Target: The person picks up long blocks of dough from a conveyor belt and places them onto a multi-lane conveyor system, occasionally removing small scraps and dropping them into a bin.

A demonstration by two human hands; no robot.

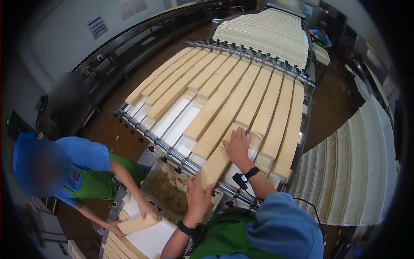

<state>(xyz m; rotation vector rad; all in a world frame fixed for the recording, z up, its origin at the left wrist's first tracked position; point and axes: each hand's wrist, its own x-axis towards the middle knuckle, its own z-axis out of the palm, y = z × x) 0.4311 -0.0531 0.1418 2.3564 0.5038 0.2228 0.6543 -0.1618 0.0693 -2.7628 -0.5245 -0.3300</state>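
Note:
A long pale-yellow block [214,167], which looks like soft layered dough, lies in a lane at the near edge of the slatted table. My left hand [198,196] cups its near end, with the thumb at the right side and the fingers at the left. My right hand [236,150] rests farther along, fingers stretched out over the block's far part and right edge. Similar pale blocks [230,118] run side by side beyond my hands. Thin rods separate the lanes, and white surface shows between some blocks.
A metal bar [170,152] with black knobs borders the table's near edge. Under it stands a bin [161,190] of pale scraps. At left, a co-worker's hands [148,210] hold another block on a white surface. Pale sheeted racks [353,168] stand at right.

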